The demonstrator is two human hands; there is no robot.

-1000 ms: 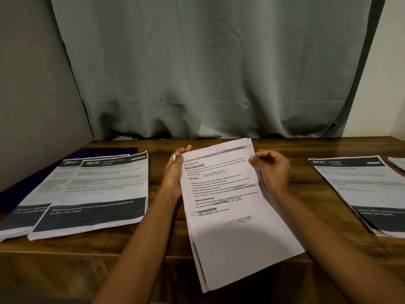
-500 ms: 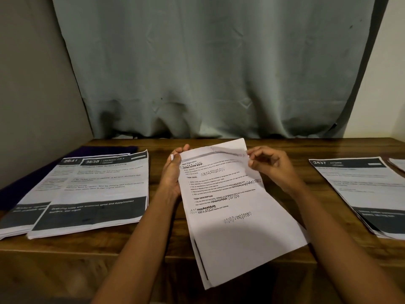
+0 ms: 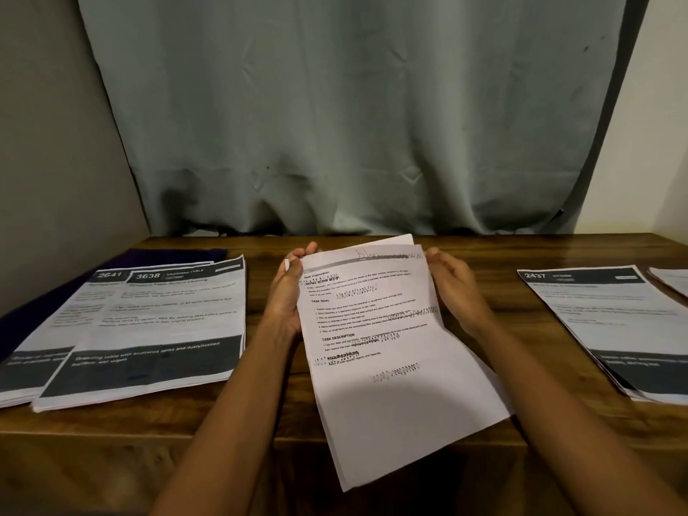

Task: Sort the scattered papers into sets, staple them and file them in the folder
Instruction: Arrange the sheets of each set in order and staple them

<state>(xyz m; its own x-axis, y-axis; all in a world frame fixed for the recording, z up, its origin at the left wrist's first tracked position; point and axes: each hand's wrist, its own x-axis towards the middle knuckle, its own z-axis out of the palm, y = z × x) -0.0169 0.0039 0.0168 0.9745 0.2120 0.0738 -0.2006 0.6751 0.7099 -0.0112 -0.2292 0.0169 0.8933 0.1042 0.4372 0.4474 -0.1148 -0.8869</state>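
A set of white printed sheets [image 3: 394, 366] with scribbled-over text lies tilted at the table's middle, its near end past the front edge. My left hand [image 3: 288, 292] grips the set's upper left edge, thumb on top. My right hand [image 3: 456, 288] rests against the upper right edge with fingers loosely extended. One sheet behind peeks out at the top. A stack of papers headed 3638 [image 3: 156, 329] lies at the left, overlapping another headed 2641 [image 3: 56, 318]. A stack headed 2437 [image 3: 610, 329] lies at the right. A dark purple folder [image 3: 160, 253] shows under the left stacks.
The wooden table [image 3: 484, 251] runs the width of the view, with a grey curtain [image 3: 353, 113] hanging right behind it. Another sheet [image 3: 672, 281] pokes in at the far right edge. Bare wood shows between the stacks.
My right hand let go of the top sheet's upper corner it was pinching and now lies open along the right edge. The top sheet has flattened back onto the set.
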